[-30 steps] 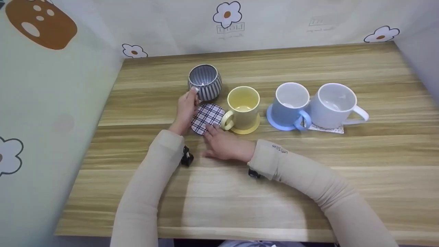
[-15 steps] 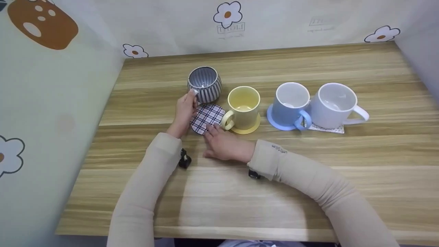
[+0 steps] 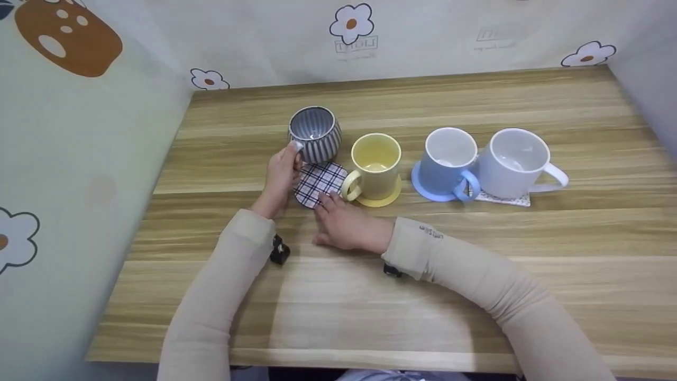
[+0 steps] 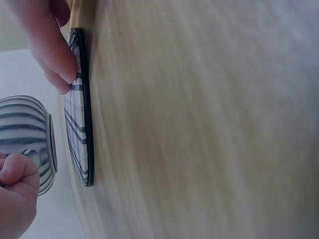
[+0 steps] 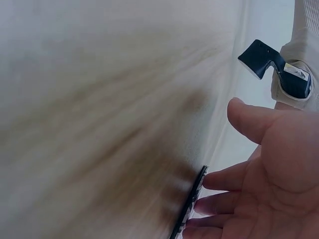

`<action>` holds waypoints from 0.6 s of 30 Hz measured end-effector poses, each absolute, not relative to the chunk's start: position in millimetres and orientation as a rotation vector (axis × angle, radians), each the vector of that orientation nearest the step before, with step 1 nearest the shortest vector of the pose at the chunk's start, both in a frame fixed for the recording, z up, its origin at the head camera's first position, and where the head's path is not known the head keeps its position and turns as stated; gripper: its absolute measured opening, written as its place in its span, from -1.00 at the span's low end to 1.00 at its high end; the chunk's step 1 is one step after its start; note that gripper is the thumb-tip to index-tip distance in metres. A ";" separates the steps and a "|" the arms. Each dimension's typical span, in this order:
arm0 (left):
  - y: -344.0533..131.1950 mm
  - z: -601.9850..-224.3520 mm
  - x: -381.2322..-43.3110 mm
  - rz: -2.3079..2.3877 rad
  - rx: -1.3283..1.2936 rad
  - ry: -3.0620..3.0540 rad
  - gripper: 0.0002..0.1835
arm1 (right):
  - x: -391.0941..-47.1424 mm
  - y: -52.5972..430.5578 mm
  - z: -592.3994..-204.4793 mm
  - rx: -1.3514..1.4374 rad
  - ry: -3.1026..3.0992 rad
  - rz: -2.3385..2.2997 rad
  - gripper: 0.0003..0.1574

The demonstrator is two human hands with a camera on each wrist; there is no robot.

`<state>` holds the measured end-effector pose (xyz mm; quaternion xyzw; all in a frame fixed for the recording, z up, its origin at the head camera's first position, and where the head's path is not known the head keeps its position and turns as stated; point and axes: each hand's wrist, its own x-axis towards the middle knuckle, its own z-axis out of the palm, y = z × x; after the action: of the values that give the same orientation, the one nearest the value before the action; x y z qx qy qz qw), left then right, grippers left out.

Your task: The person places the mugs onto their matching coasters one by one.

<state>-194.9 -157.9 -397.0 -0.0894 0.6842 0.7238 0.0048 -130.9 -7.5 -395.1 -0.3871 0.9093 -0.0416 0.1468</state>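
My left hand (image 3: 280,177) grips the handle of a grey-and-white striped mug (image 3: 327,147). Upright, the mug hangs just behind a round plaid coaster (image 3: 320,180) and overlaps its far edge in the head view. From the left wrist, a gap shows between the mug's base (image 4: 50,181) and the table level. My right hand (image 3: 346,225) lies flat and low, its straight fingertips resting on the coaster's near edge. The right wrist view shows those fingers (image 5: 224,177) spread along the coaster's dark rim (image 5: 192,199), thumb apart.
Right of the coaster, a yellow mug (image 3: 376,174) stands on a yellow coaster (image 3: 386,201), its handle close to my right fingers. Farther right are a blue mug (image 3: 449,159) on a blue coaster (image 3: 420,185) and a white mug (image 3: 502,169) on a patterned coaster (image 3: 510,201).
The striped mug has come slightly nearer to me and to the plaid coaster, carried by my left hand, whose forearm drew back to the left. My right hand stays put.
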 end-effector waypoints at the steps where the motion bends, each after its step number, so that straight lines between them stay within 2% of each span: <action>1: -158.7 -396.7 -194.3 2.267 -0.285 2.139 -0.57 | -130.3 -7.2 -394.8 -1.120 2.618 -0.124 -0.07; 18: -165.4 -394.0 -183.4 2.280 -0.294 2.135 -0.58 | -125.6 -7.4 -395.4 -1.110 2.656 -0.103 -0.06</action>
<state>-183.4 -165.4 -394.0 -0.0937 0.6804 0.7268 0.0021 -125.6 -7.4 -395.4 -0.3821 0.9142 -0.0353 0.1303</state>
